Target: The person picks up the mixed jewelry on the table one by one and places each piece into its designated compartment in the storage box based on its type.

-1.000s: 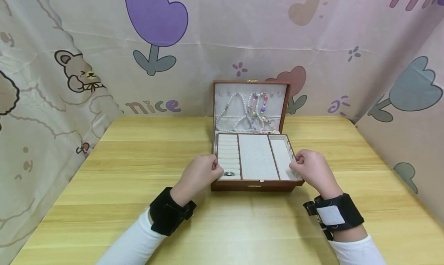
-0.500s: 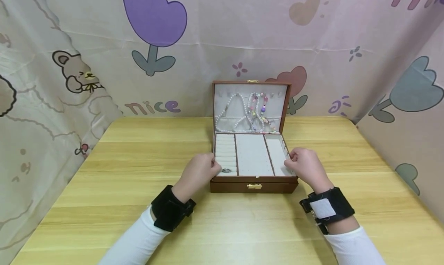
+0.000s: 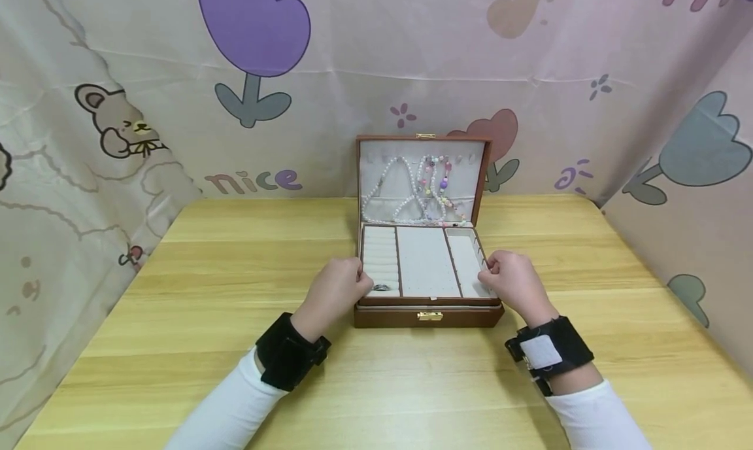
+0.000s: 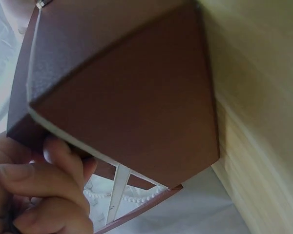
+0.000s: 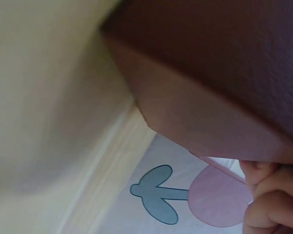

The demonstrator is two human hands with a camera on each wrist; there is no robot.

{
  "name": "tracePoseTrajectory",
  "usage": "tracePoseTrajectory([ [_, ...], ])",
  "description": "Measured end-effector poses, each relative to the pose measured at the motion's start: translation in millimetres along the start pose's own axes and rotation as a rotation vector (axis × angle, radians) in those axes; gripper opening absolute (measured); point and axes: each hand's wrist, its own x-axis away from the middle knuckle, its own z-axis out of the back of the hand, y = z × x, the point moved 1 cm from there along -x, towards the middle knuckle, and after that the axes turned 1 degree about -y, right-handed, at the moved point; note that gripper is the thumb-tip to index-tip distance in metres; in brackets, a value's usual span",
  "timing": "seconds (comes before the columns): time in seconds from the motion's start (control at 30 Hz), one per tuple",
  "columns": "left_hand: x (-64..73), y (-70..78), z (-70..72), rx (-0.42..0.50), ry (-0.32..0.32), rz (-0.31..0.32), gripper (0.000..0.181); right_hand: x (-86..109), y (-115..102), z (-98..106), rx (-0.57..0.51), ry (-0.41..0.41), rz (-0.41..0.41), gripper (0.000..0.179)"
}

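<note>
A brown jewelry box (image 3: 388,318) with its lid up stands on the table. Over its base lies a lift-out tray (image 3: 423,257) with ring rolls at left, a flat middle panel and a narrow compartment at right. My left hand (image 3: 334,286) grips the tray's left edge near the front corner, fingers curled under it in the left wrist view. At the opposite edge, my right hand (image 3: 514,285) pinches the tray's right side. A pale strip shows between tray and base at the front. Silver rings (image 3: 381,287) sit at the front of the ring rolls.
Pearl and colored bead necklaces (image 3: 406,188) hang inside the raised lid (image 3: 482,182). A gold clasp (image 3: 430,316) is on the box front. The wooden table (image 3: 247,241) meets a printed cloth backdrop (image 3: 347,97) behind and at the sides.
Both hands have brought the tray leftward and back over the base, lining it up with the box. The front clasp, mostly covered before, now shows fully.
</note>
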Motion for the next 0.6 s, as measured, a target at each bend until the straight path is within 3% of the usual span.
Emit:
tracePoseTrajectory([
  [0.2,1.8,1.2,-2.3,-0.027,0.027,0.005,0.017,2.2,2.6,-4.1,-0.010,0.025,0.002,0.013],
  [0.6,6.2,2.9,-12.3,-0.110,0.151,-0.103,0.027,7.1,3.2,-9.7,0.058,0.066,0.029,0.027],
])
